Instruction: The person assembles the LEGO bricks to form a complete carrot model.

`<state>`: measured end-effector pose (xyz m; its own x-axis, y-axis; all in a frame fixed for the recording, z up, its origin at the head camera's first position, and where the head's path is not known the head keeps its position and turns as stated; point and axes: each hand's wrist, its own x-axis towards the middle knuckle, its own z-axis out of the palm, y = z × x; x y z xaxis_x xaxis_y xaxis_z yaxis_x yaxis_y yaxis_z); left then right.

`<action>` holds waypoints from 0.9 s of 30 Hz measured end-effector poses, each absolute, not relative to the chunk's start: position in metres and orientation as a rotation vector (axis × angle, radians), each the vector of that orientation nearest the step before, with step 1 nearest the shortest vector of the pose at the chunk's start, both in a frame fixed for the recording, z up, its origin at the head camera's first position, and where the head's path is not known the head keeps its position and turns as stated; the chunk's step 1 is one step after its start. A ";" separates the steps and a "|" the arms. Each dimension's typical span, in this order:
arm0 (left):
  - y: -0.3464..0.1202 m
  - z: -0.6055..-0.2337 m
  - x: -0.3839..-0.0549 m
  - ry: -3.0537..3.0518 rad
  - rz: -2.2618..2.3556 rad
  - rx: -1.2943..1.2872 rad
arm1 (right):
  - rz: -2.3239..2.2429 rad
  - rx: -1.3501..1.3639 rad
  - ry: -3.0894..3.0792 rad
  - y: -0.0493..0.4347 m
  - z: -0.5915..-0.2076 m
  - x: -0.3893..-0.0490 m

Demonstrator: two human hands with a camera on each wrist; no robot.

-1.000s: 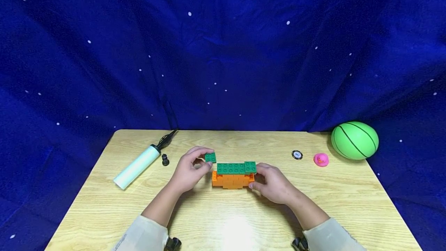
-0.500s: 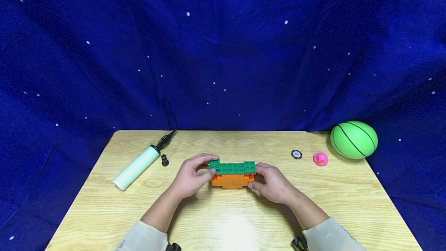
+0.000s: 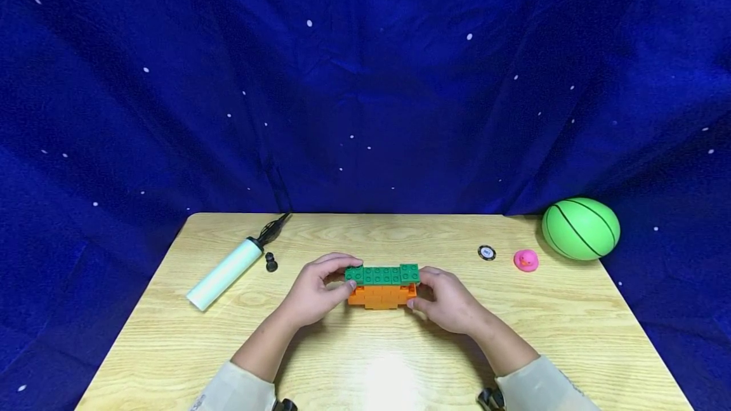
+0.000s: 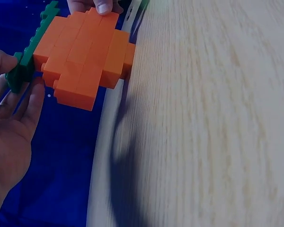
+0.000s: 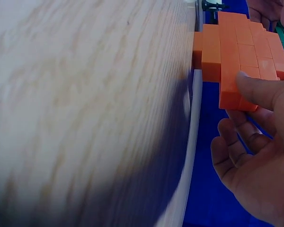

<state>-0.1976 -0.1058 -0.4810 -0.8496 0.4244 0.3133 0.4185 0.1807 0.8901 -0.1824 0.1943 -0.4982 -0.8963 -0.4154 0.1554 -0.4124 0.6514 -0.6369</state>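
Observation:
An orange toy-brick build [image 3: 381, 297] stands upright on the table, stepped at its sides, with a row of green bricks [image 3: 381, 276] across its top. My left hand [image 3: 313, 287] pinches the green brick [image 4: 20, 73] at the row's left end between thumb and fingers. In the left wrist view that brick sits against the end of the green strip; whether it is pressed fully down I cannot tell. My right hand [image 3: 451, 300] grips the right side of the orange bricks, its thumb [image 5: 260, 90] on the near face and its fingers behind.
A pale balloon pump [image 3: 225, 273] with a black nozzle lies at the left, beside a small black chess pawn [image 3: 271, 262]. To the right are a poker chip [image 3: 487, 252], a pink rubber duck [image 3: 526, 260] and a green ball [image 3: 581, 229]. A blue curtain [image 3: 365, 94] hangs behind the table.
My left hand has moved right and down, bringing its green brick from beside the build onto the left end of the green row. The right hand has stayed on the orange bricks.

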 end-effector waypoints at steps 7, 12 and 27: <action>-0.104 -0.483 -0.198 2.406 1.828 0.870 | -1.110 -0.707 2.827 0.194 -0.497 -0.182; -0.100 -0.483 -0.197 2.406 1.846 0.770 | -1.091 -0.680 2.824 0.194 -0.496 -0.182; -0.094 -0.486 -0.194 2.241 1.983 0.633 | -1.094 -0.743 2.863 0.193 -0.500 -0.182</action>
